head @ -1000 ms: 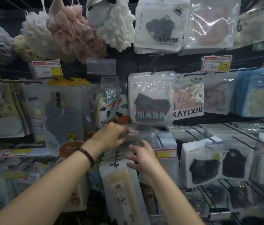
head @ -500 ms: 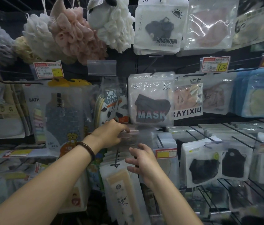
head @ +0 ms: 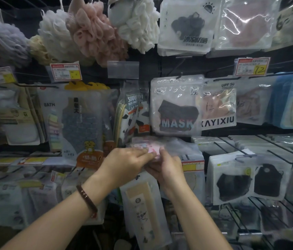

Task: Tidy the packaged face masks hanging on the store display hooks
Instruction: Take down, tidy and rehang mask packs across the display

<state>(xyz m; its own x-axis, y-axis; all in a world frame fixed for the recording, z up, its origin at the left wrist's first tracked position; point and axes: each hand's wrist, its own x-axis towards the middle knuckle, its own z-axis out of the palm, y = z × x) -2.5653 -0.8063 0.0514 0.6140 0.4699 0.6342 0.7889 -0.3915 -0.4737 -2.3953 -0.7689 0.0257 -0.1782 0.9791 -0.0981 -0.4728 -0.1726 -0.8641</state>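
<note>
A clear packet with a pink mask (head: 151,147) lies nearly flat at the middle of the display, blurred by motion. My left hand (head: 124,164) pinches its near left edge and my right hand (head: 167,166) grips its right side from below. Just above hangs a packet marked MASK (head: 176,107) with a dark mask inside, on a hook. A beige KAYIXIU mask packet (head: 218,105) hangs to its right. Black mask packets (head: 232,179) hang on hooks at the lower right. A long beige packet (head: 142,206) hangs below my hands.
Bath sponges (head: 91,31) hang at the top left. Bath towel packets (head: 77,120) fill the left side. Price tags (head: 250,66) sit on the hook ends. Wire hooks (head: 277,152) jut toward me at the right. More mask packets (head: 185,24) hang along the top.
My right hand rose from the lower packets to meet my left hand. Both now hold the pink mask packet, which has come forward and shows pink.
</note>
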